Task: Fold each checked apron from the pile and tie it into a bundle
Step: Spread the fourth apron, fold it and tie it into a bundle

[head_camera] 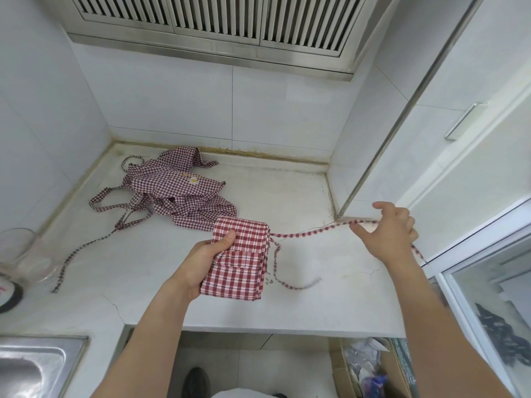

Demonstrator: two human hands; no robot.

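Left hand [208, 258] grips the folded red apron [240, 258] above the counter [301, 297]; right hand [386, 229] pinches its strap [311, 231] taut. Wrap it snugly, keeping the folds clamped.

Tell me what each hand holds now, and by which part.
The left hand grips the folded red apron by its left edge, thumb on top. The right hand pinches that apron's strap near its far end.

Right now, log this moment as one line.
left hand: holds folded red apron | right hand: pulls strap out | dark apron pile: unfolded
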